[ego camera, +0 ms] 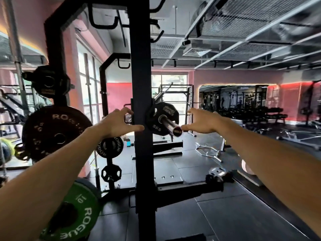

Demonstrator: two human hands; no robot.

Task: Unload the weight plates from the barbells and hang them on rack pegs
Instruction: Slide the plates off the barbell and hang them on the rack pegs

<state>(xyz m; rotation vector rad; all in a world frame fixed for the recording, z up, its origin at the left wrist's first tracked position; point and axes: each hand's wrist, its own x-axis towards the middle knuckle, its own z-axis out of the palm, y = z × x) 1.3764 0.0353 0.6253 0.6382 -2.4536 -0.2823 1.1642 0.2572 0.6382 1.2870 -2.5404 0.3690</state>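
A small black 5 kg plate (160, 117) sits on the chrome barbell sleeve (171, 126), which pokes toward me just right of the black rack upright (141, 84). My left hand (118, 123) is spread open left of the upright, its thumb reaching across it toward the plate. On the other side of the sleeve end, my right hand (202, 121) is also open, thumb pointing at the sleeve tip. Neither hand touches the plate.
Rack pegs on the left carry a large black 10 kg plate (55, 133), a green 10 kg plate (76, 211), and small black plates (110, 146) (111, 173) (47, 81). A curl bar (208, 151) lies on the floor beyond; a mirror wall is to the right.
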